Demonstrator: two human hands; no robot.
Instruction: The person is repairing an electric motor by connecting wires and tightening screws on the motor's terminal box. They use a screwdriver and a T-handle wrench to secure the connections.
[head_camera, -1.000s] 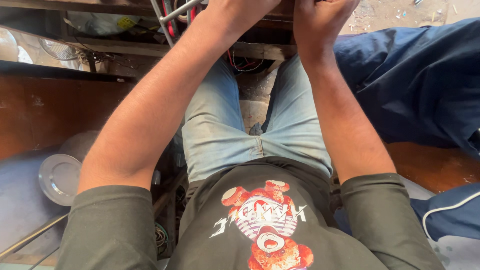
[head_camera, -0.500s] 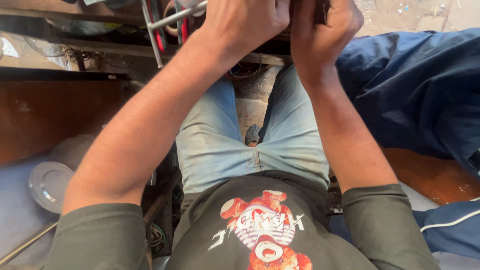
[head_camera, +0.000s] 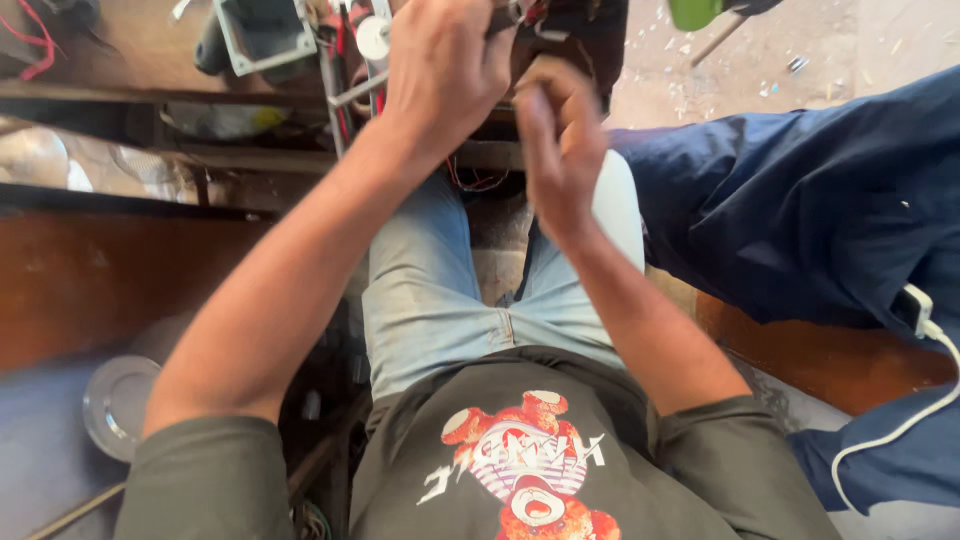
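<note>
My left hand (head_camera: 445, 75) is closed, back toward me, over a part of a metal-framed device (head_camera: 345, 70) with red wires and a small white round knob (head_camera: 375, 38). What its fingers grip is hidden. My right hand (head_camera: 562, 150) is blurred just right of it, fingers close together and pointing at the dark body of the device (head_camera: 585, 30). Nothing shows in that hand. Both forearms reach out over my light blue jeans (head_camera: 430, 290).
Another person's leg in dark blue trousers (head_camera: 800, 210) lies close on the right, with a white charger and cable (head_camera: 915, 305) on it. A brown wooden bench (head_camera: 90, 290) runs along the left, a round metal lid (head_camera: 115, 405) below it. A green object (head_camera: 695, 12) is at the top.
The view has tilted so both hands sit lower in the frame. My right hand has drawn back from the device toward me; my left hand stays closed on it.
</note>
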